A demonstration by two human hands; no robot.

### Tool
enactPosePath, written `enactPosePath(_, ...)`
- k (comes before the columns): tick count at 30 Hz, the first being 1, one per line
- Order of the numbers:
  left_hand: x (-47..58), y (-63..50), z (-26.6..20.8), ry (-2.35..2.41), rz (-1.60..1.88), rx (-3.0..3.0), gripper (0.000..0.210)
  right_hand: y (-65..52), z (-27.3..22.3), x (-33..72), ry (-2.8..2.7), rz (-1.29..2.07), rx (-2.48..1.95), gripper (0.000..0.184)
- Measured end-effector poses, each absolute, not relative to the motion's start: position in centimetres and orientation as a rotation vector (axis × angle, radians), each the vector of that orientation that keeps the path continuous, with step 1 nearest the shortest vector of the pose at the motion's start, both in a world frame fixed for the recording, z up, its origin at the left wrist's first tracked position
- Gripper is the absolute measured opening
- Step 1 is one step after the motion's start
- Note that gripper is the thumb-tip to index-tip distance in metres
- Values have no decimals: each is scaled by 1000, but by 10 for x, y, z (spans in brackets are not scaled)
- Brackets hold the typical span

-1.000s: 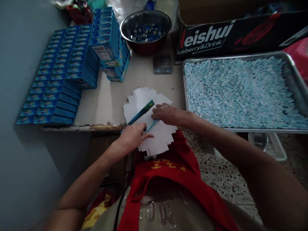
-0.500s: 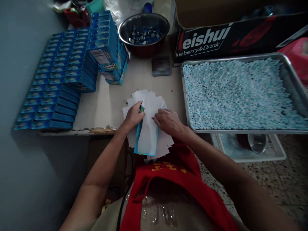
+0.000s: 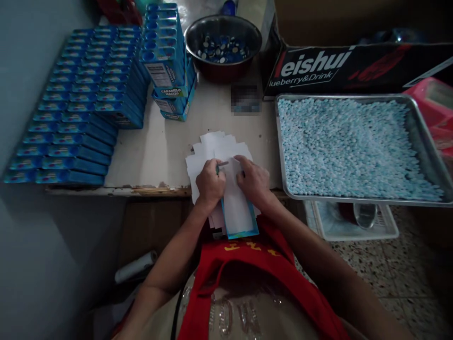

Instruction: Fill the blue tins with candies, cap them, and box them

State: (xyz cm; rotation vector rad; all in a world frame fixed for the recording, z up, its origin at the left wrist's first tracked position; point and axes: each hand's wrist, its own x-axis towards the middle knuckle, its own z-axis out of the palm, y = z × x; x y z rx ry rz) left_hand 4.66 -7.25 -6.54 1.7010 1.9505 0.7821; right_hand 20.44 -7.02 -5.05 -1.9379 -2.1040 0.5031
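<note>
In front of me lies a carton blank, its white inside facing up and its blue printed edges turned up along the sides. It rests on a loose pile of white-backed card blanks fanned out at the table's front edge. My left hand is closed on the blank's far left part, where a small flap stands up by the thumb. My right hand pinches the blank's right side, its index finger reaching toward the far end. The fingers partly hide both sides.
Blue boxes stand in rows on the left, beside a taller stack of blue cartons. Behind are a steel bowl of small wrapped pieces and a black cardboard box. On the right, a metal tray holds pale blue candies.
My left hand has turned inward and moved right, its fingers now curled over the blank. The blank has shifted slightly right. The whole view has also shifted a little.
</note>
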Motion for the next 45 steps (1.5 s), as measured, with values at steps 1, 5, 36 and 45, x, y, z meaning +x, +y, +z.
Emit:
enactPosePath(1, 48, -74, -63, 1956, 743, 1712, 29, -76, -52, 205, -2085, 473, -1917, 57)
enactPosePath(5, 50, -88, -63, 1942, 846, 1588, 25, -91, -57, 212, -2026, 490, -1908, 45)
enactPosePath(36, 30, -126, -73, 1643, 946, 2268, 25, -98, -57, 213, -2149, 473, -1743, 27)
enactPosePath(45, 17, -136, -50, 1269, 799, 2260, 58, -79, 3, 239, -2485, 876, -1572, 44)
